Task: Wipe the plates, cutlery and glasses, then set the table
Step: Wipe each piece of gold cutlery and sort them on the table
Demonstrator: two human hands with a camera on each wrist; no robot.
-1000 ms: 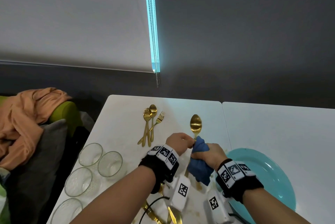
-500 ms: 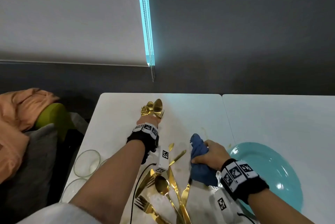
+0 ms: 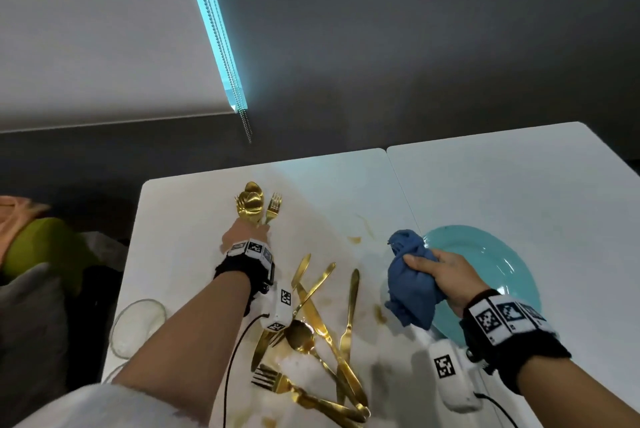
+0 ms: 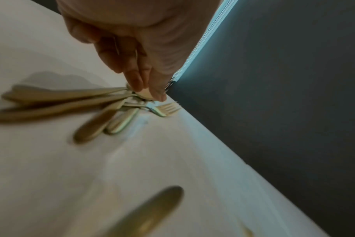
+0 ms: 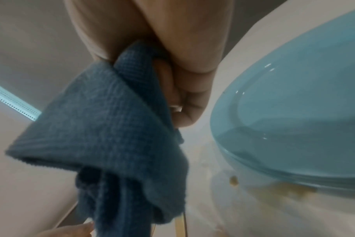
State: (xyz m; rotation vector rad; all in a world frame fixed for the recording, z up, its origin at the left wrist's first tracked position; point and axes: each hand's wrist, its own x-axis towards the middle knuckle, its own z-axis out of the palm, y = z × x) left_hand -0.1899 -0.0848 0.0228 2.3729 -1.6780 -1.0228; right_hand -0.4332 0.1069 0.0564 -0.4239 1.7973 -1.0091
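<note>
— So, what surface did we have under us?

— We had a white table [image 3: 194, 254], two tops butted side by side, smeared with brownish stains [image 3: 354, 240]. Behind it stood a dark grey wall and a pale roller blind [image 3: 104, 29] with a bead chain [image 3: 245, 123], its edge lit cyan.

— Could we read any writing?

— None; we saw only black-and-white square markers on our wristbands and wrist cameras.

— Where were the task's things?

— At twelve o'clock our left hand [image 3: 245, 233] reached out, fingertips [image 4: 139, 83] pressed close together on the gold spoon bowl in the wiped cutlery [image 3: 254, 204]. Whether they pinched it, we could not tell. At six o'clock lay the unwiped cutlery [image 3: 322, 334], crossed in a heap. At three o'clock our right hand [image 3: 446, 275] was clenched round the blue cloth [image 3: 410, 285], just beside the teal plate [image 3: 498, 254].

— What else lay around us?

— At nine o'clock a glass [image 3: 138, 325] stood by the table's edge; beyond it lay a green cushion [image 3: 45, 247] under orange fabric.
</note>
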